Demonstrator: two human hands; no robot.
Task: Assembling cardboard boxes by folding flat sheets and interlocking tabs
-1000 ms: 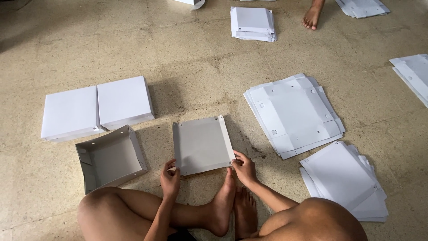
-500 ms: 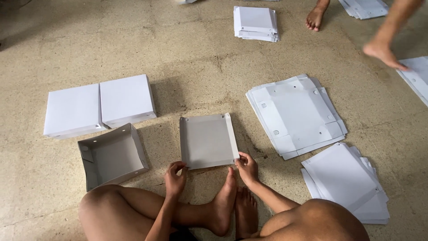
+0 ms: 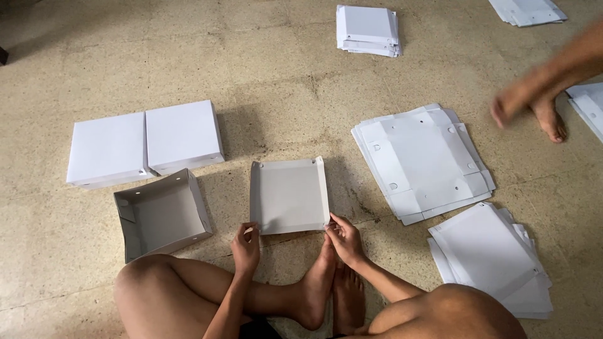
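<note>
A half-folded white cardboard box (image 3: 290,196) lies flat on the floor (image 3: 282,88) before the crossed feet, side flaps raised, its slightly longer axis running away from the person. The left hand (image 3: 246,249) pinches its near-left corner and the right hand (image 3: 344,237) pinches its near-right corner, fingers closed on the card.

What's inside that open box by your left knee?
The open grey-lined box shows only its bare floor and folded corner flaps. Nothing lies in it; the strip behind its near wall is hidden.

We are sitting on a speckled beige stone floor (image 3: 282,81), where faint joint lines are crossing between slabs and soft, even light is falling, leaving only weak shadows.
</note>
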